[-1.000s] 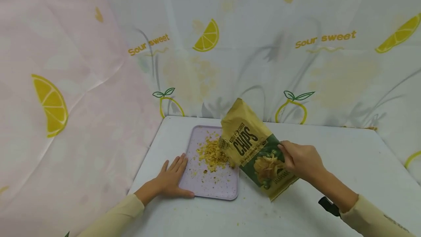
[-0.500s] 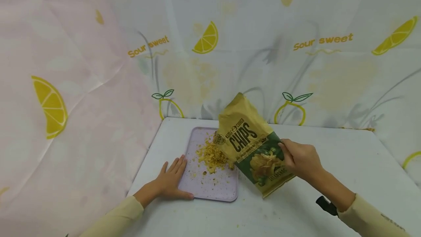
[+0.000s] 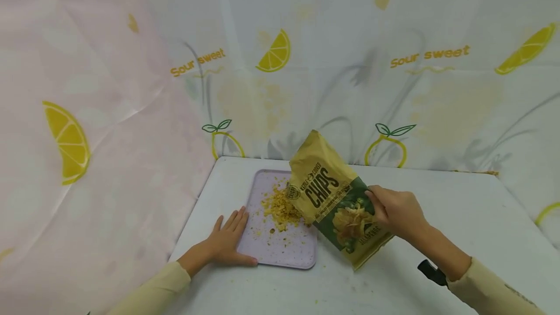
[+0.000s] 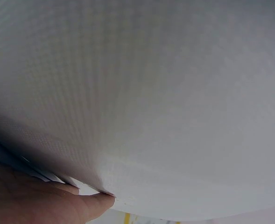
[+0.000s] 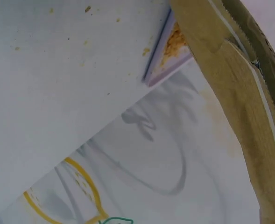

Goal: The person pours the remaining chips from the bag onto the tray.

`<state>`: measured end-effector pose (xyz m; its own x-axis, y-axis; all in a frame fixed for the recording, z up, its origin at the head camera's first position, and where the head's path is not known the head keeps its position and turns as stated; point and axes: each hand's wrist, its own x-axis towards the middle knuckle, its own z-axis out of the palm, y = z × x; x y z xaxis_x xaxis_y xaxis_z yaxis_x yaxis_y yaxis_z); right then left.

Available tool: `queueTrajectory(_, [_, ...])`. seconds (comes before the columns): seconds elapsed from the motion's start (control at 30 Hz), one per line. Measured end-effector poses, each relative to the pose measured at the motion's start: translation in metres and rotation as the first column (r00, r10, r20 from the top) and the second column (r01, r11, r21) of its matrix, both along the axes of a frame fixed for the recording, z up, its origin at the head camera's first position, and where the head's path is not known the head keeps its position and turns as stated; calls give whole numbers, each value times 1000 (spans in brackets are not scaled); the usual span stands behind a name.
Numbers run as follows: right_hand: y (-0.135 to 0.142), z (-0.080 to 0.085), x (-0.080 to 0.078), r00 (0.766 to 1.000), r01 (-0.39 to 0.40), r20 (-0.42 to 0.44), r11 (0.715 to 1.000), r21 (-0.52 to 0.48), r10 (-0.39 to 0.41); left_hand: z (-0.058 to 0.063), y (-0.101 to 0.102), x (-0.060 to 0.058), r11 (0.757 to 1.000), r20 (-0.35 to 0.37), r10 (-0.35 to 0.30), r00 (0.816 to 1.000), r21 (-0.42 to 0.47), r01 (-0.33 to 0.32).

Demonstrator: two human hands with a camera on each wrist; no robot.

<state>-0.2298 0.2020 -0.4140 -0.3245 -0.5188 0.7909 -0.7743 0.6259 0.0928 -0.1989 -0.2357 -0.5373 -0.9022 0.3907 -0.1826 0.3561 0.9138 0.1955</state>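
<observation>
A yellow and green bag of chips (image 3: 325, 193) is tilted, its upper left part over a pale purple tray (image 3: 284, 255). The right hand (image 3: 400, 213) pinches the bag's right side between thumb and fingers. Broken chips (image 3: 280, 210) lie heaped in the tray, with smaller crumbs scattered around them; the bag hides part of the heap. With fingers straight and thumb spread, the left hand (image 3: 227, 244) rests at the tray's left edge near its front corner. In the right wrist view, the bag's edge (image 5: 230, 84) fills the right side and the right hand is unseen.
The tray stands on a white table (image 3: 442, 193), left of its middle. Loose crumbs (image 3: 317, 301) dot the tabletop in front of the tray. A lemon-printed cloth (image 3: 323, 86) hangs along the table's back and left sides.
The chip bag rose a little, then came down again, ending slightly further left. The right hand kept its pinch and shifted slightly left. The left hand and tray stayed in place.
</observation>
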Motion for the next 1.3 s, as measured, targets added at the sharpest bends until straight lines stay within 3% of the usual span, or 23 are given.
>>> queueTrajectory(0.17, [0, 3, -1, 999, -34, -33, 995, -93, 32, 2, 0, 1, 1000, 1, -3, 1000, 28, 3])
queueTrajectory(0.43, [-2, 1, 1, 999, 1, 52, 997, 74, -4, 4, 2, 1, 1000, -2, -8, 1000, 30, 8])
queueTrajectory(0.67, [0, -1, 0, 1000, -6, -11, 997, -76, 5, 2, 1, 3, 1000, 3, 0, 1000, 16, 0])
queueTrajectory(0.9, [-1, -5, -2, 1000, 12, 16, 1000, 25, -12, 3, 2, 2, 1000, 8, -2, 1000, 25, 1])
queueTrajectory(1.17, [0, -3, -2, 999, -26, -46, 991, -135, 20, 0, 1, 1, 1000, 2, 0, 1000, 12, 0])
queueTrajectory(1.3, [-2, -3, -1, 999, -31, 9, 998, -51, 31, 2, 0, 2, 1000, -8, 0, 1000, 8, 1])
